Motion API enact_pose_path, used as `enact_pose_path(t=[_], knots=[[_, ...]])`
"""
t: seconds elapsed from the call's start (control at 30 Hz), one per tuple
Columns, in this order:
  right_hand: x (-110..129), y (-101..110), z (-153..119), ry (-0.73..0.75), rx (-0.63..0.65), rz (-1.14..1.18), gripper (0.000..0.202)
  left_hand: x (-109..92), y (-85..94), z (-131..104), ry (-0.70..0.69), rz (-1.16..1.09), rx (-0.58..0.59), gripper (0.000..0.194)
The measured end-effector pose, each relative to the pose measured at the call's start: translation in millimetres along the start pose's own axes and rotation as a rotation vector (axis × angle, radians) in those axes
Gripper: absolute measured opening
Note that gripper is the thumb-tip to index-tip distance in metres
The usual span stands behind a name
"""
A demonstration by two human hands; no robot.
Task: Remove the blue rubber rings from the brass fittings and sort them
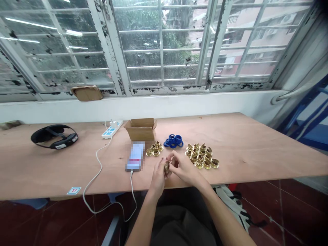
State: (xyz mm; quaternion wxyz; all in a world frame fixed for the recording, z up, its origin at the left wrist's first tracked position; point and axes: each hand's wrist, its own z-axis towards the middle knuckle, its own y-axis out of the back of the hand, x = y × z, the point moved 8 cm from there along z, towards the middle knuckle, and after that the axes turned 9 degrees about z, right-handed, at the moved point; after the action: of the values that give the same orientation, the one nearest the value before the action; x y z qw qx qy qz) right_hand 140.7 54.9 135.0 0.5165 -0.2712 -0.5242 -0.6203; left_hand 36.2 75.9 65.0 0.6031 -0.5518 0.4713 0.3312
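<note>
Close to the table's front edge, my left hand (pixel 159 174) grips a small gold-coloured metal fitting (pixel 167 166). My right hand (pixel 180 165) meets it from the other side, its fingers closed on the same fitting. Fingers cover most of the piece, so its far side is hidden. Just beyond my hands lies a small heap of blue rings (pixel 173 140). On the right is a larger group of gold fittings with oval openings and flanged rims (pixel 202 157). A smaller group of similar gold fittings (pixel 154 149) sits to the left of the rings.
An opened cardboard box (pixel 140 130) stands behind the smaller group. A phone (pixel 135 156) lies left of it, its white cable (pixel 98 171) looping over the table edge. Farther left are a power strip (pixel 112 130) and a black headset (pixel 55 136). The window wall borders the table's back.
</note>
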Motion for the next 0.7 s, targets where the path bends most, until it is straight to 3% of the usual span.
enact_pose_path(t=[0.17, 0.4, 0.7], knots=[[5.5, -6.6, -0.7, 0.051, 0.014, -0.041, 0.016, 0.9, 3.1, 2.5, -0.004, -0.041, -0.018, 0.051], [17.9, -1.2, -3.8, 0.155, -0.034, -0.302, 0.006, 8.7, 4.4, 2.1, 0.001, 0.032, -0.015, 0.056], [4.6, 0.9, -1.4, 0.062, -0.158, -0.226, 0.006, -9.3, -4.2, -4.0, -0.098, -0.020, 0.049, 0.044]])
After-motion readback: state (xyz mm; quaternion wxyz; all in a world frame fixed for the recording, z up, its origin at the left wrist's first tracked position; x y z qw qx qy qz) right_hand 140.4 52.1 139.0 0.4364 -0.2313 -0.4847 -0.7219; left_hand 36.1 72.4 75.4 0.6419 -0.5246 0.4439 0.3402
